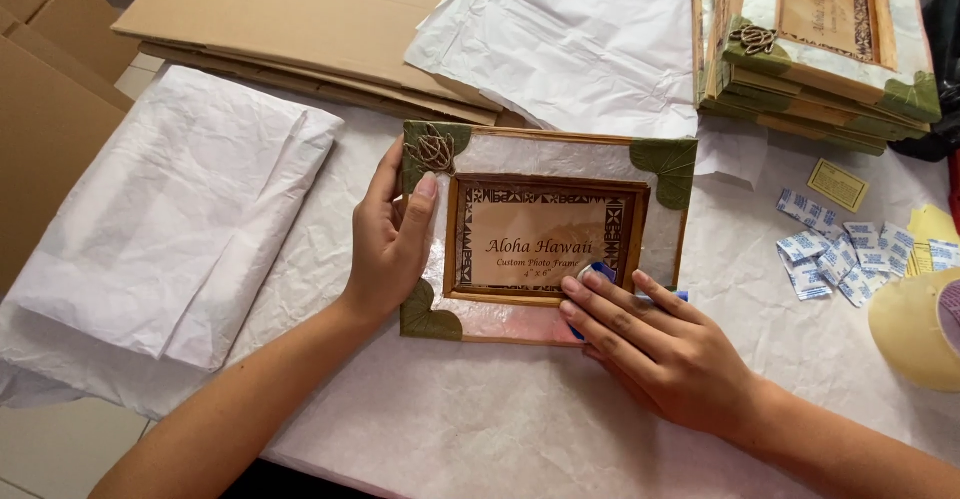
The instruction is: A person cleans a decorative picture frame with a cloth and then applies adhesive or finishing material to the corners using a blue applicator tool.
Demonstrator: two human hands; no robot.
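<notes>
- Flat brown cardboard (300,19) lies at the far left; a folded wad of white tissue (170,229) sits just beside it on the bench (500,429).
- Left hand (385,244): its grip is wide and flat against the frame's left edge, thumb on the face by the upper green leaf corner.
- Frame (545,234) lies face up at mid-bench on crinkled white paper, long axis running left to right, top edge away from the person. Wood rim, pale glossy border, green leaf corners, woven knot at top left.
- Right hand (650,344): fingers flat on the lower right corner, pressing a small blue and white packet (596,272).
- Further right: a stack of like frames (815,49), loose packets (835,249), a tape roll (920,329).
</notes>
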